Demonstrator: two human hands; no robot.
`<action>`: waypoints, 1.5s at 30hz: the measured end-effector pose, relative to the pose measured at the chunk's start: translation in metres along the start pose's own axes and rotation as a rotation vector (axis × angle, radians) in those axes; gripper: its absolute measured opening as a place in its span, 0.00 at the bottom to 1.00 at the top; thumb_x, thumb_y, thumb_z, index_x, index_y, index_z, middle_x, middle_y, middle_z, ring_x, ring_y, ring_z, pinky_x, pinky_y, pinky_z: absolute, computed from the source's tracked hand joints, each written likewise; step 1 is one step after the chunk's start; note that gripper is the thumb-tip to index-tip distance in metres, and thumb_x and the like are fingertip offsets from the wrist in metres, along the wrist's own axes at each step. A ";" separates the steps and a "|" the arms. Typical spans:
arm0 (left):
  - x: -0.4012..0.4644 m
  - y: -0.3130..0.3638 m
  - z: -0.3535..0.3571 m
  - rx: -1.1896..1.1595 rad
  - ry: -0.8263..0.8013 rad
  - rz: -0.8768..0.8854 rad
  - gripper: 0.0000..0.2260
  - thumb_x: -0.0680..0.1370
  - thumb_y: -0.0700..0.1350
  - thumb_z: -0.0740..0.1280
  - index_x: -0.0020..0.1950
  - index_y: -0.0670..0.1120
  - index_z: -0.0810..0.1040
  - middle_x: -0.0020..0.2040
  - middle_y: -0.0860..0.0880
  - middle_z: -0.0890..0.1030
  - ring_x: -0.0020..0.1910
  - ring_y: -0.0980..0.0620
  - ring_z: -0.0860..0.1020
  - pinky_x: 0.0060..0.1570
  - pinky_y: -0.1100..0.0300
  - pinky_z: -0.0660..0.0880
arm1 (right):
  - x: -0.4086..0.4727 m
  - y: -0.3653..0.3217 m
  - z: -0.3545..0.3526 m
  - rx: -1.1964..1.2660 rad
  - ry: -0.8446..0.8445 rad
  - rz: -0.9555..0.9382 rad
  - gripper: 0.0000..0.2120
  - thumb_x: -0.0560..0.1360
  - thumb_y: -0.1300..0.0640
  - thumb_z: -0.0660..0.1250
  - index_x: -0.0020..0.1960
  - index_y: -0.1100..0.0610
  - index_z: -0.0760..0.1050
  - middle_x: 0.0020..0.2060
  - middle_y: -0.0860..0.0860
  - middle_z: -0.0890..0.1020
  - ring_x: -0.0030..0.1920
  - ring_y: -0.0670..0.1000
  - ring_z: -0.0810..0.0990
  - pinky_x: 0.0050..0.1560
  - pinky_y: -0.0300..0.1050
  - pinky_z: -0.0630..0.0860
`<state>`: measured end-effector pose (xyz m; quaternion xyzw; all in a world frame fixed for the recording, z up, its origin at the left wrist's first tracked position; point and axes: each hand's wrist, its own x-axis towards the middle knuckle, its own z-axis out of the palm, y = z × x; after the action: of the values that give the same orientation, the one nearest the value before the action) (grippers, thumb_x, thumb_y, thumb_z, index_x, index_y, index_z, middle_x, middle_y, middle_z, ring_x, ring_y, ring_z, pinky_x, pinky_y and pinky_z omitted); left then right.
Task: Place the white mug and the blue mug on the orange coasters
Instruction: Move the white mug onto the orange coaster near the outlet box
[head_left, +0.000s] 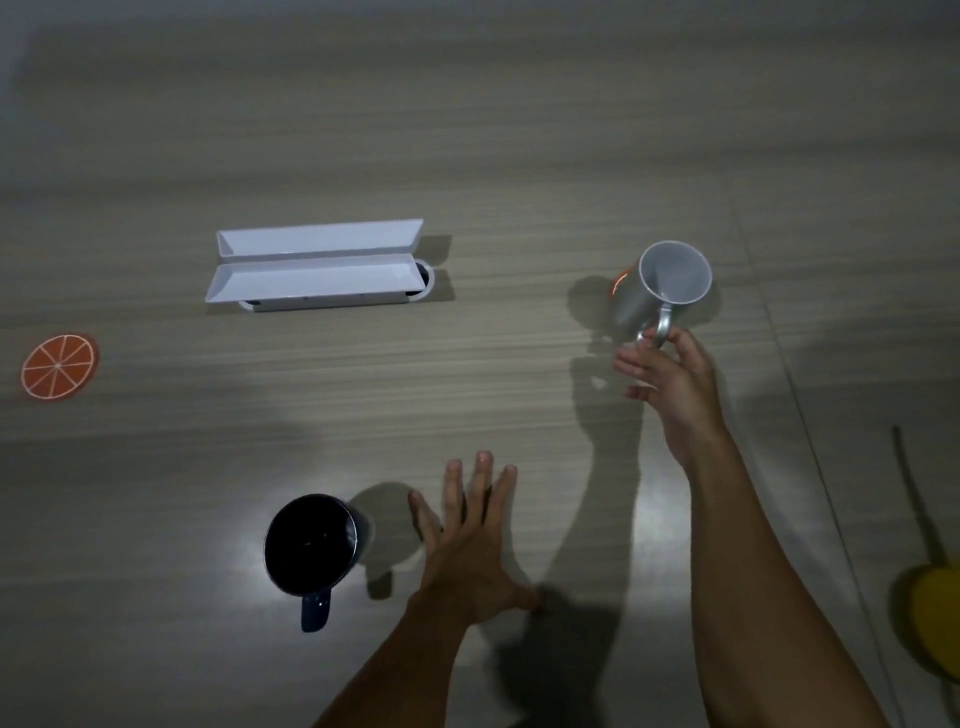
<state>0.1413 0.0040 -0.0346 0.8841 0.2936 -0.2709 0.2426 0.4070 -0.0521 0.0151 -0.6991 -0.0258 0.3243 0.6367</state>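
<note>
My right hand grips the handle of the white mug, which is upright at the right of the table. Behind the mug's left side an orange coaster peeks out; I cannot tell whether the mug rests on it. The blue mug stands upright near the front, its handle pointing toward me. My left hand is spread flat with fingers apart, just right of the blue mug and not touching it. A second orange coaster, patterned like an orange slice, lies at the far left.
A white open cable box with two raised flaps sits in the middle of the wooden table. A yellow object lies at the right edge. A seam in the tabletop runs diagonally down the right side.
</note>
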 end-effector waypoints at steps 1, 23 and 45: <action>0.000 0.001 0.000 0.002 0.005 -0.002 0.65 0.58 0.75 0.70 0.75 0.58 0.24 0.75 0.51 0.20 0.72 0.40 0.20 0.64 0.27 0.24 | 0.004 -0.002 -0.001 0.000 0.002 -0.009 0.08 0.79 0.61 0.66 0.47 0.48 0.74 0.48 0.57 0.85 0.51 0.57 0.85 0.38 0.45 0.73; 0.005 -0.001 0.003 -0.042 0.018 -0.010 0.64 0.58 0.76 0.69 0.74 0.60 0.25 0.74 0.54 0.20 0.72 0.41 0.20 0.65 0.26 0.26 | 0.048 0.000 -0.011 -0.051 0.024 -0.030 0.04 0.81 0.55 0.64 0.55 0.53 0.73 0.48 0.59 0.85 0.47 0.53 0.85 0.36 0.44 0.74; 0.000 -0.004 0.004 -0.066 0.048 0.042 0.66 0.55 0.78 0.68 0.75 0.59 0.26 0.75 0.51 0.21 0.72 0.41 0.20 0.65 0.25 0.27 | -0.027 0.051 -0.023 -0.138 0.197 0.055 0.15 0.75 0.59 0.70 0.58 0.44 0.77 0.46 0.54 0.86 0.42 0.57 0.86 0.37 0.46 0.76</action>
<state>0.1374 0.0045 -0.0391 0.8877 0.2894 -0.2348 0.2703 0.3772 -0.0940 -0.0202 -0.7701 0.0340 0.2690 0.5774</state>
